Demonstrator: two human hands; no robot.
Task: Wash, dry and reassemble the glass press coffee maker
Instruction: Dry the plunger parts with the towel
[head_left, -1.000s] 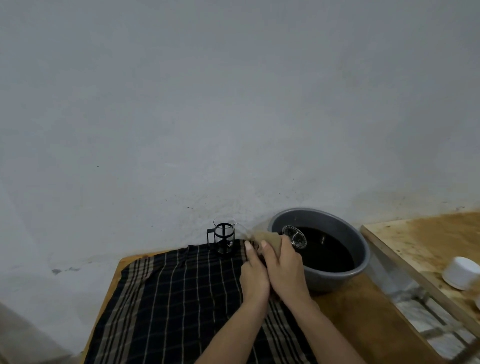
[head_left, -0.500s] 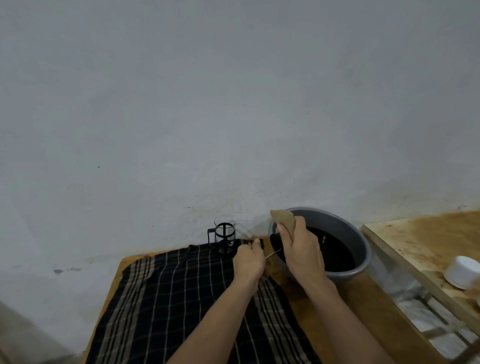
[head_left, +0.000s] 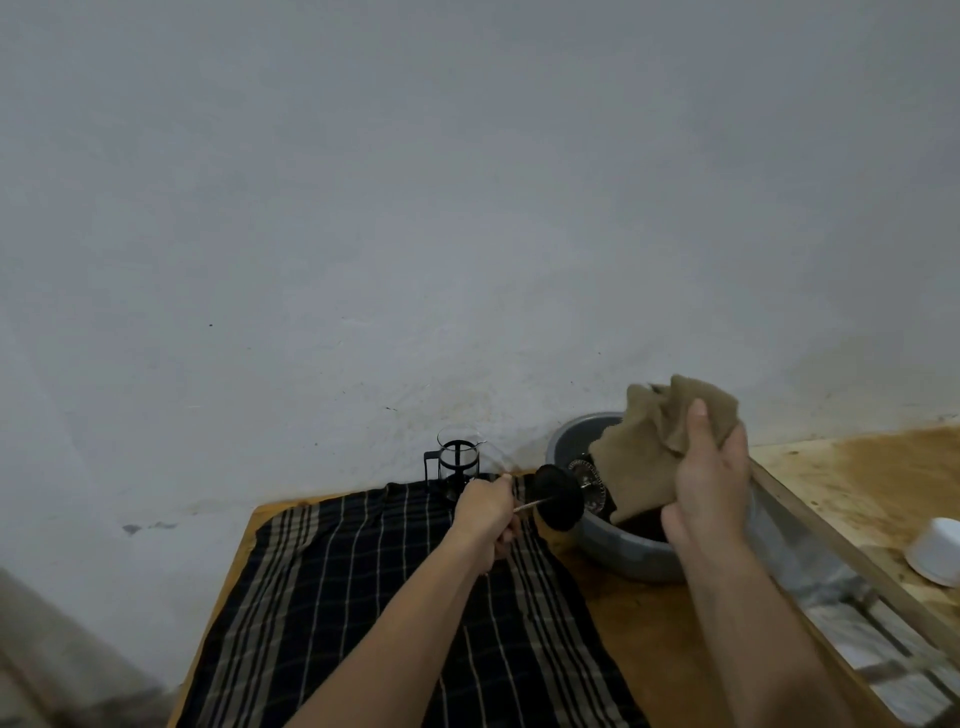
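Note:
My left hand (head_left: 485, 512) grips the thin rod of the plunger, held sideways over the cloth's far edge. Its black lid (head_left: 558, 496) and metal filter disc (head_left: 589, 480) point right, over the rim of the grey basin (head_left: 623, 553). My right hand (head_left: 709, 480) holds a crumpled tan cloth (head_left: 654, 447) above the basin, just right of the filter disc. The glass carafe in its black frame (head_left: 457, 462) stands upright by the wall, at the far edge of the dark plaid towel (head_left: 363, 597).
The basin holds dark water and sits on the wooden table (head_left: 654, 639). To the right is a second stained wooden surface (head_left: 872, 483) with a white cup (head_left: 937, 551). A gap with metal bars (head_left: 857, 618) lies between the two. A grey wall is close behind.
My right hand lifted the tan cloth up and to the right, off the plunger. The lid and filter disc now show, with my left hand still on the rod.

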